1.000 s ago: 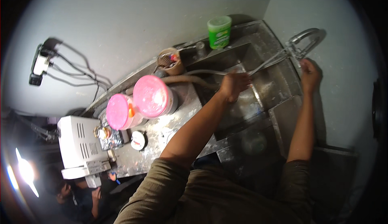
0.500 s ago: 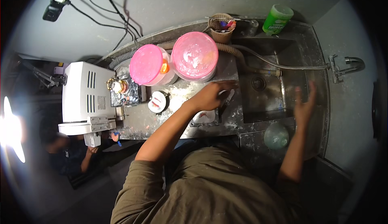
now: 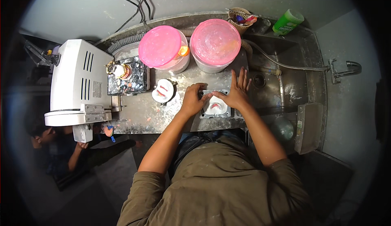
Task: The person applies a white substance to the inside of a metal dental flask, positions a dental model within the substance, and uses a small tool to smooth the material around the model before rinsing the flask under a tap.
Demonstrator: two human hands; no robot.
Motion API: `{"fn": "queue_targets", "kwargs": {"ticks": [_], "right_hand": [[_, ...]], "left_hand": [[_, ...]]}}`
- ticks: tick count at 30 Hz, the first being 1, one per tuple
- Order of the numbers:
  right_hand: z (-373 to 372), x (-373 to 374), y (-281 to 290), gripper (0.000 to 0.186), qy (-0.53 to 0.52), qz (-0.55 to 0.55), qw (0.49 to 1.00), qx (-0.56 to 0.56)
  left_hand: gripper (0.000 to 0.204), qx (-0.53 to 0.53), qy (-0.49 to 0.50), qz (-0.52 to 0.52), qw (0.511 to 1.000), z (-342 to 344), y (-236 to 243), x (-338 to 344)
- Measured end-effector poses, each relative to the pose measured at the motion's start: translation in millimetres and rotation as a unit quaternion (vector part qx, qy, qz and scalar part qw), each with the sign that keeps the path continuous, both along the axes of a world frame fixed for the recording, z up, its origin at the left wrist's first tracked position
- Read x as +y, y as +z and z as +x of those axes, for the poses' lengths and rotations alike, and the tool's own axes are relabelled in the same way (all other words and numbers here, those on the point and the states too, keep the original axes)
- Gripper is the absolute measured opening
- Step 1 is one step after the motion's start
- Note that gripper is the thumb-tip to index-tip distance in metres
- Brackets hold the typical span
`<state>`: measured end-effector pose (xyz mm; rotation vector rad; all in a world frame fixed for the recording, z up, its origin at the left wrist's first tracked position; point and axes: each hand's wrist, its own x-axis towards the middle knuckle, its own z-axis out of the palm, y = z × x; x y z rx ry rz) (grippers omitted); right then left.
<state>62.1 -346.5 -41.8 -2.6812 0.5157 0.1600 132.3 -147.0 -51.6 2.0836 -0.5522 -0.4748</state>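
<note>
A square metal flask filled with white plaster lies on the worktop in front of me, a small red arch shape set in the plaster. At its left rim rests my left hand, fingers partly bent and thumb stretched over the plaster. My right hand is at the right rim with its fingers spread upward; its thumb reaches in toward the left thumb. Neither hand closes round the flask. Further left is a round white plaster mould with red strips, in a metal holder.
Two tubs with pink lids stand behind the flask. A white slotted machine and a speckled black block are on the left. A sink with a hose lies right, near a green container. Another person sits lower left.
My right hand has come left from over the sink to the flask. My left hand has drawn back from beyond the flask to its left rim. The view has shifted slightly.
</note>
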Motion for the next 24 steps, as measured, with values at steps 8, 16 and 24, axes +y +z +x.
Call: {"fn": "queue_targets", "kwargs": {"ticks": [8, 16, 24], "right_hand": [[-66.0, 3.9, 3.9, 0.078, 0.022, 0.054, 0.976, -0.208], [-103.2, 53.3, 14.6, 0.076, 0.157, 0.074, 0.98, -0.101], [-111.0, 75.2, 22.3, 0.074, 0.088, 0.038, 0.99, -0.099]], "left_hand": [[0.058, -0.136, -0.073, 0.042, 0.987, -21.1, 27.4, 37.9], [0.089, -0.14, -0.29, 0.045, 0.946, -37.8, 13.4, 52.8], [0.091, -0.123, -0.301, 0.034, 0.945, -45.8, 13.8, 62.9]]}}
